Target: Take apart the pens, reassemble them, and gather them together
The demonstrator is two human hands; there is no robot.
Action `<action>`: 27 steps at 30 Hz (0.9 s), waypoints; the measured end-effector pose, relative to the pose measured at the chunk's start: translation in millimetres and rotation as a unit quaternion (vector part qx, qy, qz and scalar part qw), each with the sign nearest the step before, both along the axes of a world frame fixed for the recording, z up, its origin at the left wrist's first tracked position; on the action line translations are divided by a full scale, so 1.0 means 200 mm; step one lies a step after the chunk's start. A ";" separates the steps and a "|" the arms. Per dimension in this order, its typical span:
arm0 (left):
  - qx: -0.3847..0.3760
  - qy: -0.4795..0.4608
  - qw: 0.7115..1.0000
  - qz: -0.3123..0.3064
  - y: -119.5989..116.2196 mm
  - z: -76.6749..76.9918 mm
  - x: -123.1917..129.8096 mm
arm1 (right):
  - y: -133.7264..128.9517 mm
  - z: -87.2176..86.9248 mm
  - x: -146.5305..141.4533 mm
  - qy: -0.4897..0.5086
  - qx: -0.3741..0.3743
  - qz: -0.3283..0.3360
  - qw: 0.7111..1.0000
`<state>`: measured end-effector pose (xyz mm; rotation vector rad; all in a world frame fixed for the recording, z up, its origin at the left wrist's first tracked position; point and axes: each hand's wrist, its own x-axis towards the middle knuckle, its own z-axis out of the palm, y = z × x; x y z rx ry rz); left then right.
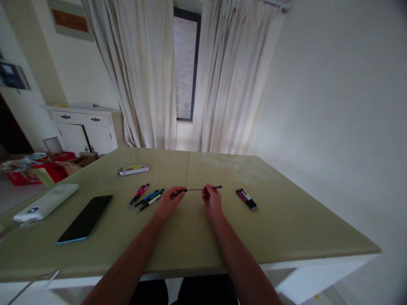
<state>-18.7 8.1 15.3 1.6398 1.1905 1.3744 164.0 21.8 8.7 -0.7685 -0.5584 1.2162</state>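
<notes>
Over the middle of the table, my left hand [168, 202] pinches a short dark pen part [182, 191]. A thin dark rod [195, 189], which looks like a pen refill, spans the gap between my hands. My right hand [212, 201] is closed around a dark pen piece [218, 187] whose end sticks out to the right. Where the rod meets each piece is hidden by my fingers. Left of my left hand lie several loose pens, among them a white and black pen [150, 203], a blue pen [146, 198] and red pens [139, 195]. To the right sits a neat row of pens [247, 200].
A black tablet or large phone [85, 219] lies at the left, beside a white device [47, 202]. Further back is a clear case [133, 170] with yellow items. A white cable [38, 279] hangs at the near left edge. The wall borders the table's right side.
</notes>
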 end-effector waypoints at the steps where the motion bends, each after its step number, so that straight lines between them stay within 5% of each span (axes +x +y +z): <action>1: 0.002 0.002 1.000 -0.001 0.00 0.00 0.00 | 0.00 0.00 0.00 -0.002 -0.001 0.000 1.000; 11: 0.033 0.059 0.991 0.112 0.01 -0.05 0.00 | -0.01 0.01 0.00 -0.057 -0.001 0.010 0.998; 18: 0.056 0.112 0.992 0.010 -0.02 -0.02 0.03 | -0.03 0.00 -0.04 -0.122 0.019 0.067 0.990; 23: 0.056 0.141 0.987 0.054 0.00 -0.03 0.02 | 0.01 -0.01 0.01 -0.085 -0.010 -0.002 0.996; 27: 0.054 0.251 0.961 0.106 0.01 -0.07 0.00 | 0.04 -0.04 0.07 -0.073 -0.061 -0.093 0.991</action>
